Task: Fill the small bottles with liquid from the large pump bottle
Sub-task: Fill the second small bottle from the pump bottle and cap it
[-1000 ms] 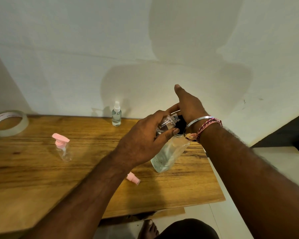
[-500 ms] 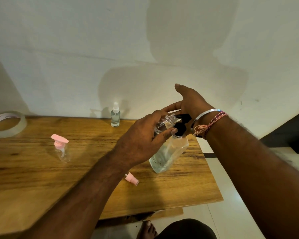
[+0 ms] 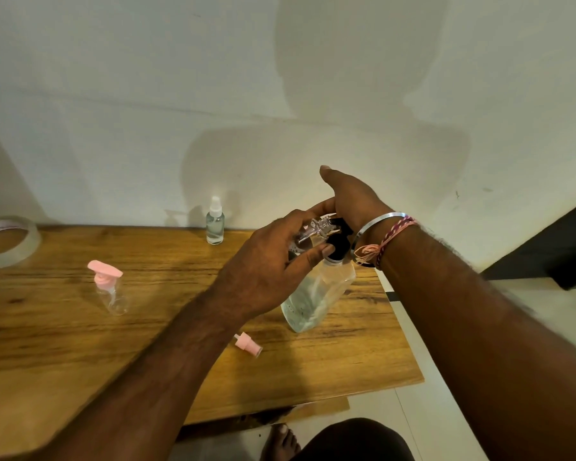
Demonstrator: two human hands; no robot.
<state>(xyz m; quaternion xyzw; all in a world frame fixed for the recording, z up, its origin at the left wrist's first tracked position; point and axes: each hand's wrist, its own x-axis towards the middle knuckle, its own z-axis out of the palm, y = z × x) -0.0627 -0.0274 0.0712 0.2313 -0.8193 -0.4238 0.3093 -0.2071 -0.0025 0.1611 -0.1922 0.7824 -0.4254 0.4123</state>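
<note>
1. Your left hand (image 3: 266,271) was wrapped around a small clear bottle (image 3: 308,232), tilting its open mouth against the black pump head (image 3: 338,239) of the large pump bottle (image 3: 316,299).
2. Your right hand (image 3: 350,201) lay flat on top of that pump head with the fingers extended and gripping nothing; it looked set to press rather than to hold.
3. The large pump bottle leaned away from you, its base on the wooden surface (image 3: 80,354) near the right edge, with clear liquid low in its body.
4. Left of the large pump bottle lay a loose pink cap (image 3: 248,344). Farther left stood an empty pink-pump bottle (image 3: 112,291), and behind it by the wall a small spray bottle (image 3: 215,224) that looked filled.
5. Risk: nothing braced the leaning bottle but your press, so a hard push could have skidded its base toward the nearby edge.
6. Risk: the small bottle's mouth was narrow, and I could not tell whether it sat squarely under the nozzle; any offset would have sent liquid over your fingers and onto the surface.
7. Risk: wet fingers on smooth clear plastic could have let the small bottle slip.
</note>
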